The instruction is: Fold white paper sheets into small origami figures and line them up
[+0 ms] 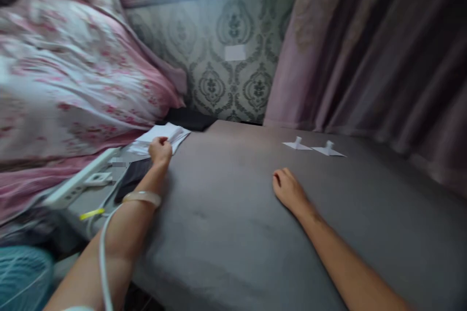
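At the far left of the table, my left hand [160, 149] is over the near edge of a stack of white paper [160, 132]. Its fingers are curled together, and what they pinch, if anything, is hidden. My right hand [288, 185] rests on the grey tabletop [219, 214] with its fingers loosely closed and nothing visible in them. Beyond it, to the right, stand two small folded white paper pieces, one [297, 144] beside the other [329, 148], each with an upright part on a pointed flat base.
A white power strip [83, 180] and a dark flat object [133, 180] lie along the left edge. A white cable [103, 262] crosses my left forearm. At lower left is a blue basket [24, 277]. Curtains [328, 48] hang behind the table; flowered fabric [80, 68] bulges at left.
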